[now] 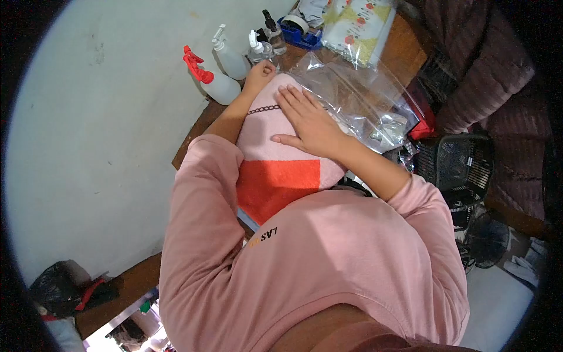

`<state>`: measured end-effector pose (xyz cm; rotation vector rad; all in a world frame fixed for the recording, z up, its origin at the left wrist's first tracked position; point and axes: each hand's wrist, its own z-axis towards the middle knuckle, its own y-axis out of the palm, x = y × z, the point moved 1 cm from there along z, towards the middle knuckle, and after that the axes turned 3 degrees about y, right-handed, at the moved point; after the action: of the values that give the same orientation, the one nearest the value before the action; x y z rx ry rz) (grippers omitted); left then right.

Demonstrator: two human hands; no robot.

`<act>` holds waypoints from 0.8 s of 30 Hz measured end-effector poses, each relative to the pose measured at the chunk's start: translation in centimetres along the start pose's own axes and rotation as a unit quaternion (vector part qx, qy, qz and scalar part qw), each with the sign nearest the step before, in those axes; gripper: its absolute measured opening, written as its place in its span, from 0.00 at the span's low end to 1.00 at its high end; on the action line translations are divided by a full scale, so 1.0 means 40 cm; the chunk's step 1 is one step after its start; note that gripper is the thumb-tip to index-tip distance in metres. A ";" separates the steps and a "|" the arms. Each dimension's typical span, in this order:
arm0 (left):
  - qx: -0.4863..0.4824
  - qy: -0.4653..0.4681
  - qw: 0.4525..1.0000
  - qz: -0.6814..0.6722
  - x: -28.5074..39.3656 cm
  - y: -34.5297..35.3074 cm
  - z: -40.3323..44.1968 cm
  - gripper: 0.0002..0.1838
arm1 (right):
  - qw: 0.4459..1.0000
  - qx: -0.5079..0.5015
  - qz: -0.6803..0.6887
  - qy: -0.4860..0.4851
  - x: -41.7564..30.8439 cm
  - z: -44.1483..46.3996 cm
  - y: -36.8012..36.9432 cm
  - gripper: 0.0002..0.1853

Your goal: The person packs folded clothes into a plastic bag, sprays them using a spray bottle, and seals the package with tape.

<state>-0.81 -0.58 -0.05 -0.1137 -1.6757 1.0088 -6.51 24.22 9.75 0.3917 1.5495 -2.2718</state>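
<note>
A fuzzy pink cloth item (264,129) with a red-orange panel and a dark chain-pattern line lies in front of my chest on the wooden table. Its exact kind is unclear. My right hand (314,123) rests flat on its upper part, palm down, thumb apart from the fingers. At the item's upper left edge is my left hand (261,76), its fingers curled in. Whatever those fingers may hold is hidden. A clear plastic bag (358,100) lies just beyond my right hand.
Behind my left hand stand a red-topped spray bottle (220,88), a white spray bottle (231,61) and small clear bottles (260,50). A blue tape dispenser (302,36) and a patterned package (358,32) are at the back. A black basket (454,167) sits right; a wall borders the left.
</note>
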 end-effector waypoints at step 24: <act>0.048 0.228 0.904 0.358 0.230 -0.035 -0.319 0.08 | 0.906 0.104 0.290 0.290 0.090 -0.261 -0.022 0.14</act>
<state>6.93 10.60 7.93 -0.8840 -1.1471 1.4643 -9.85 33.76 5.21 1.4822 1.1744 -1.9134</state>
